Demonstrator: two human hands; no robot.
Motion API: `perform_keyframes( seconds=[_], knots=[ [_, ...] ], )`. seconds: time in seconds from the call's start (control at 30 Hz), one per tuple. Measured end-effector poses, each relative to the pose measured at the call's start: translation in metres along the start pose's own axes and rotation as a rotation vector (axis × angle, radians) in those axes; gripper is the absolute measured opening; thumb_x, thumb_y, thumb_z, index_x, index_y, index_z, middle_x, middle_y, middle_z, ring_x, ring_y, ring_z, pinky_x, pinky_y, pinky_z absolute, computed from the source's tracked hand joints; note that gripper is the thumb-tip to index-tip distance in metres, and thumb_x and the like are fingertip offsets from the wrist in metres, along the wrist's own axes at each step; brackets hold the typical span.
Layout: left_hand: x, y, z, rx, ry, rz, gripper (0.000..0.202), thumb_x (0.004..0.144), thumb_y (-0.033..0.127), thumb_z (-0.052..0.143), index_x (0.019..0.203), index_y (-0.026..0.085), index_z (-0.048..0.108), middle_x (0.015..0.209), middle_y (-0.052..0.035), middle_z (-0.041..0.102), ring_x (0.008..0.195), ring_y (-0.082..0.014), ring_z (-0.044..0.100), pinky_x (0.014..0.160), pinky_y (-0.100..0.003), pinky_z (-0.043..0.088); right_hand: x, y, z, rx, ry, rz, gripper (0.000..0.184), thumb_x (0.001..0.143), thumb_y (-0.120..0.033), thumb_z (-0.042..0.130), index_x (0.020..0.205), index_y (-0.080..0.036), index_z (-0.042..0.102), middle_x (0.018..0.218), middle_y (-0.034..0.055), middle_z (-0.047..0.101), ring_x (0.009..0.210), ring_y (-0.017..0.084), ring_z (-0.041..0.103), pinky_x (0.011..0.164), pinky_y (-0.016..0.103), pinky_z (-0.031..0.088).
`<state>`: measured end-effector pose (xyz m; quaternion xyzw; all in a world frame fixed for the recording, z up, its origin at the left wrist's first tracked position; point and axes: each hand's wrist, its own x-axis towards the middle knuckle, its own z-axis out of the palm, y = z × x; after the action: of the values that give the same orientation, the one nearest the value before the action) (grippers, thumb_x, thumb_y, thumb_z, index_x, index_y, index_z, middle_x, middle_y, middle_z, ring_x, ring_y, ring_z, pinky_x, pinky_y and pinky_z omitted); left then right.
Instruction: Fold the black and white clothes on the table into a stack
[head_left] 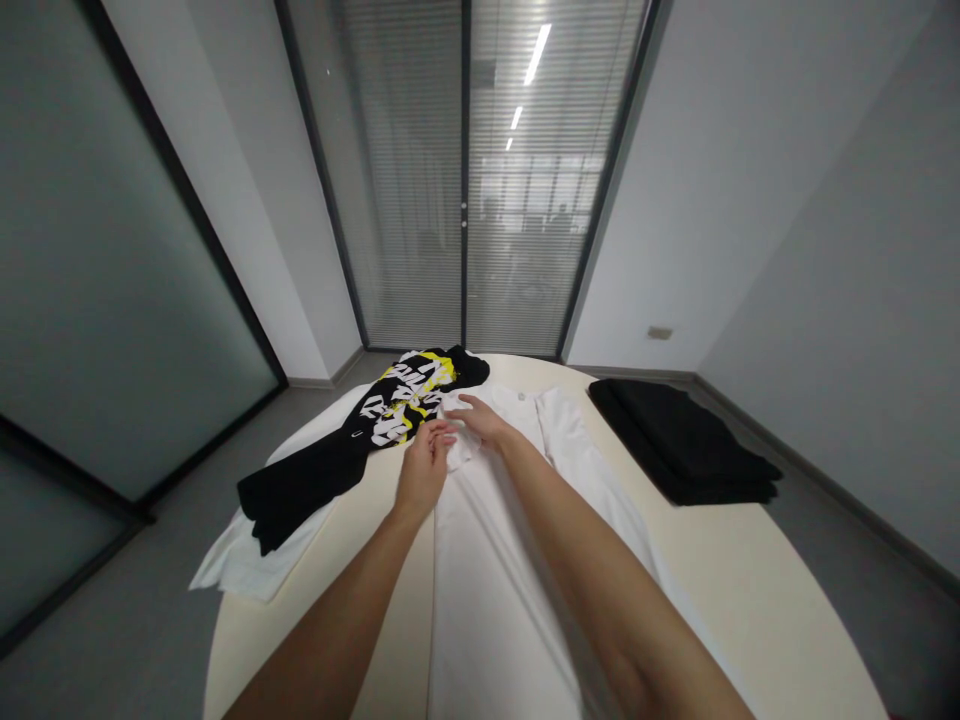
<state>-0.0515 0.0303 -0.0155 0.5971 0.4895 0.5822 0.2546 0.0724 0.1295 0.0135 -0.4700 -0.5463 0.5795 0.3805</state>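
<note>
A white shirt [510,540] lies spread lengthwise on a round cream table [750,600]. My left hand [424,468] pinches the shirt's fabric near its left shoulder, fingers closed on the cloth. My right hand [480,418] rests on the shirt near the collar, fingers stretched out flat and pointing left. Both forearms reach out over the shirt's body.
A black garment with white and yellow print [360,435] lies at the table's left, on another white cloth [247,565] that hangs over the edge. A folded black garment [682,435] sits at the right. Glass doors with blinds [465,180] stand beyond.
</note>
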Motion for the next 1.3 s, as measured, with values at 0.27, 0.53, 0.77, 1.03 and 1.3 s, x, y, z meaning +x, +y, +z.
perform_keyframes(
  seconds=[0.27,0.53,0.77,1.03,1.3],
  knots=[
    [-0.001,-0.004,-0.014,0.338,0.071,-0.119,0.028,0.084,0.008,0.054,0.110,0.021,0.056,0.113,-0.0082,0.072,0.102,-0.0194,0.068,0.094,-0.036,0.052,0.002,-0.004,-0.016,-0.204,0.113,-0.085,0.070,0.070,-0.008,0.063,0.138,-0.018,0.055,0.080,0.0007,0.068,0.060,0.012,0.058,0.059,0.022,0.049],
    [-0.007,0.010,-0.014,0.630,-0.039,-0.085,0.040,0.080,0.022,0.070,0.118,0.022,0.057,0.104,-0.0048,0.073,0.102,-0.0239,0.066,0.093,-0.038,0.048,-0.001,-0.003,-0.019,-0.406,0.117,-0.121,0.064,0.072,-0.011,0.072,0.134,-0.015,0.058,0.091,0.0046,0.072,0.072,0.015,0.064,0.071,0.026,0.053],
    [-0.008,0.012,-0.016,0.748,-0.059,-0.061,0.006,0.088,0.019,0.061,0.094,0.022,0.062,0.093,-0.0041,0.071,0.095,-0.0247,0.064,0.084,-0.036,0.044,0.006,-0.005,-0.007,-0.538,0.206,-0.165,0.058,0.081,-0.038,0.075,0.133,-0.017,0.058,0.116,0.0105,0.069,0.106,0.022,0.065,0.097,0.035,0.047],
    [-0.007,0.011,-0.018,0.763,-0.094,-0.032,0.015,0.086,0.010,0.058,0.091,0.024,0.061,0.091,-0.0030,0.069,0.096,-0.0242,0.062,0.084,-0.034,0.043,0.019,-0.014,0.003,-0.745,0.249,-0.100,0.047,0.085,-0.045,0.069,0.123,-0.020,0.058,0.101,0.0078,0.072,0.097,0.024,0.067,0.089,0.038,0.049],
    [-0.008,0.009,-0.017,0.812,-0.090,-0.012,0.018,0.087,0.008,0.053,0.092,0.024,0.061,0.093,-0.0047,0.068,0.098,-0.0257,0.060,0.080,-0.034,0.043,0.032,-0.015,0.000,-0.770,0.186,-0.271,0.035,0.089,-0.015,0.052,0.121,-0.025,0.063,0.112,0.0026,0.070,0.100,0.018,0.065,0.091,0.030,0.048]
  ],
)
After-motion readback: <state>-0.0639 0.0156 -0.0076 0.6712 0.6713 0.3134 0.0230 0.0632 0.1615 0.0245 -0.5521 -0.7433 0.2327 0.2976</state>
